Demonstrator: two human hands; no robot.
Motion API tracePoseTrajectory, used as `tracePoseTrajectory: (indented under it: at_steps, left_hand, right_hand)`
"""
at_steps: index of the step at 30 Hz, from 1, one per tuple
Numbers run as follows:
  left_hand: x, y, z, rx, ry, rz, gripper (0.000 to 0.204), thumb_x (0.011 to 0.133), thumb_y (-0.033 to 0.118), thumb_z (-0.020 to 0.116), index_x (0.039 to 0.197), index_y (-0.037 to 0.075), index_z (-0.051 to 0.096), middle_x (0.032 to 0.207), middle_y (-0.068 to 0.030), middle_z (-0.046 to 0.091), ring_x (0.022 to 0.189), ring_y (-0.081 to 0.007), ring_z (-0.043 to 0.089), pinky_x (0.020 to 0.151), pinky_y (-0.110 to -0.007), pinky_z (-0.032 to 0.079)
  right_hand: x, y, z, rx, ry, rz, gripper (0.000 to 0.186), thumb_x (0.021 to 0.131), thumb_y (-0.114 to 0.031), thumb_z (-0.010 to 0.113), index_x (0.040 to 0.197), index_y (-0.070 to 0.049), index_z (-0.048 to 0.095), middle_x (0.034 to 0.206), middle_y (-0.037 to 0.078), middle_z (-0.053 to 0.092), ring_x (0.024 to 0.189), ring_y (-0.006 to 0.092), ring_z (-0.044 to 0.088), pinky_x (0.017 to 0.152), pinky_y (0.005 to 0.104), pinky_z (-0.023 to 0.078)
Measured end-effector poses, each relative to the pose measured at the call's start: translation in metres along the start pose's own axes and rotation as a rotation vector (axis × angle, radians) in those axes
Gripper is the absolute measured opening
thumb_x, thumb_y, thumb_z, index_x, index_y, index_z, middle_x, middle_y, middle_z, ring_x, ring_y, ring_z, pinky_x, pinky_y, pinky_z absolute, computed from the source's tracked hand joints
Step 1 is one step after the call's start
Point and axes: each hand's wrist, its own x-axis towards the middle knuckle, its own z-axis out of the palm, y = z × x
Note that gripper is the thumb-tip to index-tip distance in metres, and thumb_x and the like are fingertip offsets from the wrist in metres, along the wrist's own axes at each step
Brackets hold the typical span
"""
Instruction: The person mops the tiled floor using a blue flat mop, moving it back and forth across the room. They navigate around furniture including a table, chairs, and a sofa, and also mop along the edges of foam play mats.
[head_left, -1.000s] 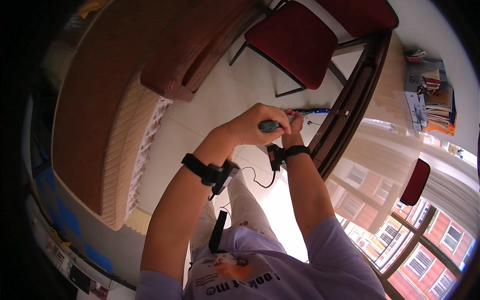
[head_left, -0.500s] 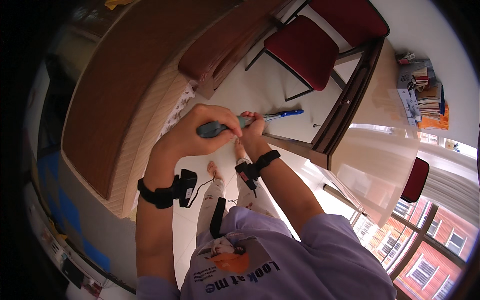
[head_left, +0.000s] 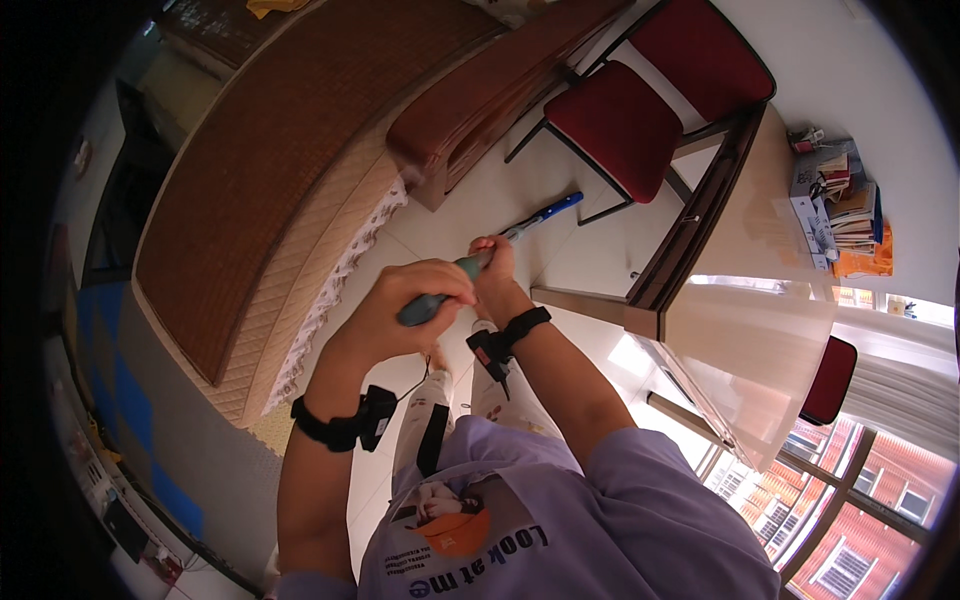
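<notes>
Both my hands are closed on one long, thin stick-shaped tool whose kind I cannot make out. My left hand (head_left: 405, 305) wraps round its dark grey handle (head_left: 421, 309), and the butt end sticks out below the fingers. Farther along, my right hand (head_left: 494, 268) grips the tool just past a green section (head_left: 468, 266). Beyond that hand the shaft looks pale, ending in a blue part (head_left: 560, 206) that points up and right over the floor. The fingers hide some of the shaft. Each wrist wears a black strap with a small box.
A bed with a brown mat (head_left: 290, 170) lies to the left, its wooden footboard (head_left: 450, 120) ahead. A red chair (head_left: 620, 125) stands ahead right, by a desk (head_left: 725, 190) with a box of books (head_left: 845, 205). Pale floor tiles (head_left: 400, 245) lie between; a window is at lower right.
The tool is tilted more steeply, its blue end shifted up and left. Both hands sit slightly lower in the picture, still gripping it. The surroundings have shifted a little with my head.
</notes>
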Motion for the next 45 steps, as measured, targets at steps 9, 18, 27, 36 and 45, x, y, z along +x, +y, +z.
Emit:
tracePoseTrajectory:
  at_steps: [9, 18, 27, 36, 45]
  left_hand:
    - [0.106, -0.070, 0.071, -0.067, -0.131, 0.049, 0.012, 0.070, -0.008, 0.059, 0.080, -0.002, 0.062, 0.086, -0.0141, 0.063, 0.086, -0.0250, 0.061, 0.079, -0.032, 0.049]
    - [0.183, -0.139, 0.122, -0.101, -0.001, 0.056, 0.013, 0.071, -0.009, 0.057, 0.081, -0.002, 0.062, 0.085, -0.0129, 0.063, 0.087, -0.0261, 0.061, 0.079, -0.033, 0.048]
    - [0.167, -0.157, 0.098, -0.168, 0.203, -0.064, 0.014, 0.074, -0.011, 0.055, 0.083, -0.002, 0.061, 0.088, -0.0132, 0.062, 0.088, -0.0219, 0.060, 0.078, -0.031, 0.048]
    - [0.130, -0.163, 0.090, -0.186, 0.460, -0.182, 0.013, 0.076, -0.010, 0.055, 0.085, -0.003, 0.062, 0.095, -0.0146, 0.062, 0.094, -0.0223, 0.058, 0.080, -0.030, 0.046]
    - [0.124, -0.195, 0.110, -0.180, 0.639, -0.289, 0.013, 0.078, -0.010, 0.054, 0.086, -0.001, 0.060, 0.095, -0.0117, 0.061, 0.096, -0.0198, 0.057, 0.084, -0.029, 0.045]
  right_hand:
    - [0.067, -0.141, 0.004, 0.071, -0.049, -0.194, 0.021, 0.079, -0.010, 0.050, 0.062, -0.010, 0.038, 0.055, 0.001, 0.043, 0.051, 0.0142, 0.046, 0.049, 0.0220, 0.044]
    - [0.135, -0.246, 0.011, -0.021, -0.033, -0.178, 0.019, 0.081, -0.012, 0.049, 0.067, -0.010, 0.036, 0.056, 0.002, 0.041, 0.053, 0.0134, 0.043, 0.050, 0.0226, 0.042]
    - [0.161, -0.221, 0.026, -0.176, 0.065, -0.110, 0.015, 0.082, -0.008, 0.046, 0.073, -0.008, 0.035, 0.058, 0.004, 0.041, 0.052, 0.0159, 0.043, 0.051, 0.0275, 0.043]
    - [0.176, -0.169, 0.039, -0.531, 0.043, -0.179, 0.014, 0.080, -0.009, 0.049, 0.071, -0.009, 0.039, 0.060, 0.003, 0.042, 0.053, 0.0154, 0.043, 0.052, 0.0265, 0.041]
    - [0.211, -0.190, 0.034, -0.705, 0.139, -0.100, 0.009, 0.081, -0.004, 0.046, 0.077, -0.005, 0.039, 0.063, 0.006, 0.043, 0.055, 0.0176, 0.044, 0.052, 0.0298, 0.044]
